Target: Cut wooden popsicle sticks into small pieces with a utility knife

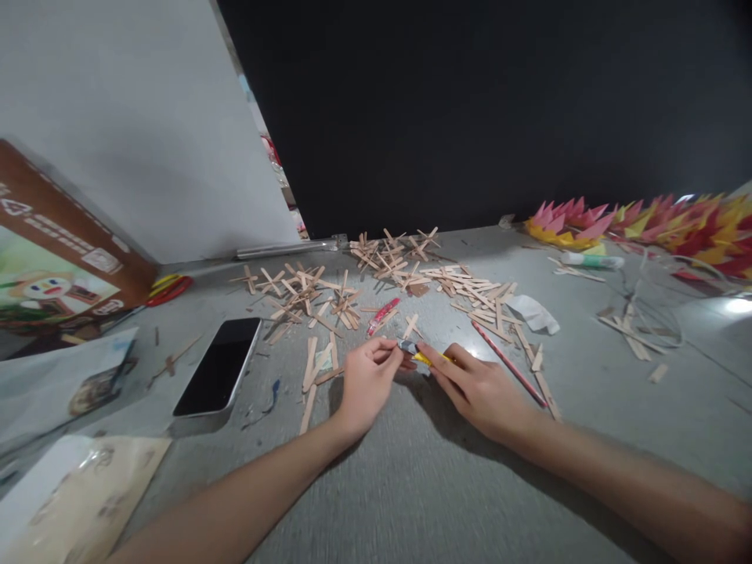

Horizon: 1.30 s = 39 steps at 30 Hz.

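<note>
My left hand [367, 380] rests on the grey table [411, 470] with its fingers pinched on a short piece of wooden stick [392, 354]. My right hand [479, 388] grips a yellow utility knife [424, 359], whose grey tip [407, 345] meets the stick between the two hands. Both forearms lie across the table toward me. A long red pencil [508, 363] lies just right of my right hand.
Many wooden craft sticks, some glued into crosses [305, 294], are scattered behind my hands. A black phone [220, 366] lies at left, beside a printed box [52, 258] and papers [76, 493]. Red and yellow paper flowers [640, 223], a glue tube [591, 261] and a red clip [381, 313] lie farther off.
</note>
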### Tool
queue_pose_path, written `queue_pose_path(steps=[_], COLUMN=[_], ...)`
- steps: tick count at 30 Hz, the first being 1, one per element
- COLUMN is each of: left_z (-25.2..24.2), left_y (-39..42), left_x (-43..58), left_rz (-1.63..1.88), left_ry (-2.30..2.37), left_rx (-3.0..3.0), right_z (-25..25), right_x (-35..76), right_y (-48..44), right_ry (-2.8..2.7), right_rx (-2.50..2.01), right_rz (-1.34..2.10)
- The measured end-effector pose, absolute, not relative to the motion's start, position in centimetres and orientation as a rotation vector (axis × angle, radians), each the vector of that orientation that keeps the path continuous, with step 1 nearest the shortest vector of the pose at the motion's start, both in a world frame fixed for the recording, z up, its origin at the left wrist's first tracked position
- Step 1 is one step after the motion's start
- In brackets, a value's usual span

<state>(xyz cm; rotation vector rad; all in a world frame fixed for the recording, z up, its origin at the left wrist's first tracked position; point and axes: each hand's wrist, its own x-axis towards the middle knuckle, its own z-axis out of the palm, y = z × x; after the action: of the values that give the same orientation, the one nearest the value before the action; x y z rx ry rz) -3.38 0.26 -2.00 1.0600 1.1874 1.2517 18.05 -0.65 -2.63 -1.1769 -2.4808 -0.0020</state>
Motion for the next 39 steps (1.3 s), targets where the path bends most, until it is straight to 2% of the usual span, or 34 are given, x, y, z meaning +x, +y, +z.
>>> queue_pose_path(steps=[26, 39], left_z=[-1.83, -1.92], left_y=[0.25, 0.37], left_x=[-3.62, -3.83], left_rz=[1.197, 1.244], left_ry=[1.203, 1.143], left_rx=[1.116, 1.077], right_z=[-2.22, -2.2], right_x=[18.0, 18.61], right_y=[-1.17, -0.48], right_ry=[-2.441, -2.093], right_rx=[-1.21, -1.161], right_rz=[-0.029, 0.498])
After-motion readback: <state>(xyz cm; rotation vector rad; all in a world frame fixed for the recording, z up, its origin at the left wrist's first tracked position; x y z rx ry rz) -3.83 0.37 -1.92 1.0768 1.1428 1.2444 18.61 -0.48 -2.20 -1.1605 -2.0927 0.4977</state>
